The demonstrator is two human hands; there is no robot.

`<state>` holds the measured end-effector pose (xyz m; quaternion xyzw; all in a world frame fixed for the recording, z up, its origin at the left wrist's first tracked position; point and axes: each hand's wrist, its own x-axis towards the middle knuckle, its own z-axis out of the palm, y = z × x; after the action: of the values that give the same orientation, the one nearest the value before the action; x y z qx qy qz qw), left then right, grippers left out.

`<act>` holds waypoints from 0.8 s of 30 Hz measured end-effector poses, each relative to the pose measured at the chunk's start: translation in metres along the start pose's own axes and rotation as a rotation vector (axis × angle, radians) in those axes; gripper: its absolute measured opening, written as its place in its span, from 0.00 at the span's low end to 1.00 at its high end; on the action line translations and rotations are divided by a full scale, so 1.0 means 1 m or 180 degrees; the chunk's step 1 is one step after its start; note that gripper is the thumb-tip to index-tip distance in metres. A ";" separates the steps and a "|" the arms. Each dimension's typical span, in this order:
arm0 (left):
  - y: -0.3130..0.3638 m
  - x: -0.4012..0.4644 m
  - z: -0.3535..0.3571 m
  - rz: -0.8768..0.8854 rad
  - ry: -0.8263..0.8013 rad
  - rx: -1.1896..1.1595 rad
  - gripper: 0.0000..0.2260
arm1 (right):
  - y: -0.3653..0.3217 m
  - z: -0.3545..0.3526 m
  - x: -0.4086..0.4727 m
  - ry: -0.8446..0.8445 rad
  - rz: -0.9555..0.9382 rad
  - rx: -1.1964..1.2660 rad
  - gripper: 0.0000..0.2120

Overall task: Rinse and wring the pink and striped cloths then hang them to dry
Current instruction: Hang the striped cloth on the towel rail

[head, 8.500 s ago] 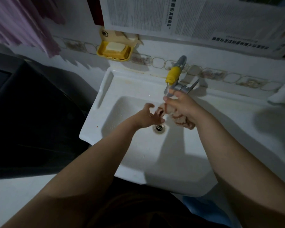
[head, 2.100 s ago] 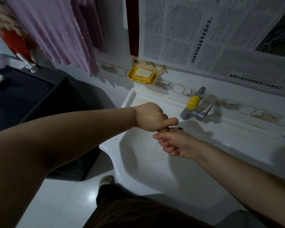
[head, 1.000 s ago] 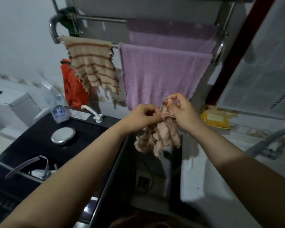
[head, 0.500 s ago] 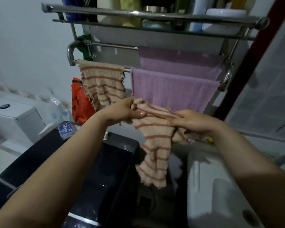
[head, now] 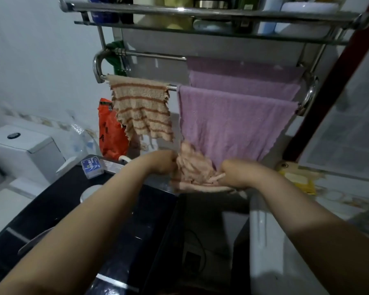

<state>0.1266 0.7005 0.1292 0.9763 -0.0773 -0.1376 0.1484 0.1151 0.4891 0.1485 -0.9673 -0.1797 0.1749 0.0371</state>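
Observation:
A wet pink cloth with red stripes [head: 192, 167], bunched and blurred, is held between both hands in front of the towel rail [head: 173, 87]. My left hand [head: 164, 162] grips its left edge. My right hand [head: 228, 175] grips its right side from below. On the rail hang a second striped cloth [head: 141, 107] at the left and a purple-pink towel [head: 232, 122] at the right. The held cloth sits just below the gap between them.
Bottles and jars stand on a steel shelf [head: 200, 9] above the rail. An orange bag [head: 110, 133] hangs behind. A black appliance top [head: 124, 220] lies below left, the white sink [head: 271, 241] below right, a yellow soap dish [head: 296, 177] on the wall.
The cloth was rinsed and wrung at the sink, then carried to the rail. Half a second ago it hung spread between my hands; now it is bunched and lower.

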 end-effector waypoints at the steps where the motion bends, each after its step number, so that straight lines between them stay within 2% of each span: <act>1: -0.004 -0.003 -0.008 -0.0167 0.0127 0.0000 0.11 | 0.004 -0.001 0.002 -0.0081 0.0005 0.0006 0.16; 4: -0.016 -0.014 -0.032 -0.0536 0.0605 -0.0251 0.06 | 0.020 -0.010 0.009 -0.0110 -0.0298 0.0720 0.13; 7: -0.019 -0.020 -0.048 -0.0600 0.0608 -0.0758 0.11 | 0.025 -0.024 0.010 -0.0221 -0.0317 0.0915 0.09; 10: -0.015 -0.032 -0.064 -0.0390 0.0658 -0.2168 0.14 | 0.012 -0.036 0.004 -0.0098 -0.0217 0.2356 0.13; 12: -0.015 -0.037 -0.075 -0.0107 0.0912 -0.2697 0.14 | -0.002 -0.051 -0.004 0.0015 -0.0322 0.3166 0.19; 15: -0.014 -0.036 -0.101 0.0487 0.1502 -0.3431 0.12 | -0.029 -0.081 -0.012 0.0688 -0.0961 0.4241 0.14; 17: -0.015 -0.031 -0.127 0.1092 0.1898 -0.3776 0.15 | -0.046 -0.104 -0.008 0.1439 -0.1518 0.4583 0.11; 18: -0.014 -0.028 -0.139 0.1412 0.2233 -0.3648 0.17 | -0.053 -0.115 -0.002 0.1926 -0.1751 0.4352 0.11; 20: -0.012 -0.022 -0.156 0.1885 0.3140 -0.2814 0.16 | -0.066 -0.137 0.013 0.2694 -0.2172 0.3446 0.16; 22: -0.018 -0.014 -0.161 0.2035 0.3834 -0.1573 0.18 | -0.072 -0.151 0.034 0.2985 -0.2398 0.2246 0.22; 24: -0.037 -0.003 -0.157 0.2017 0.3857 -0.0392 0.20 | -0.069 -0.152 0.059 0.2963 -0.2279 0.0621 0.29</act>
<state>0.1737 0.7779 0.2631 0.8011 -0.2545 0.4787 0.2537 0.1970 0.5737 0.2806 -0.8136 -0.4426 -0.2754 0.2574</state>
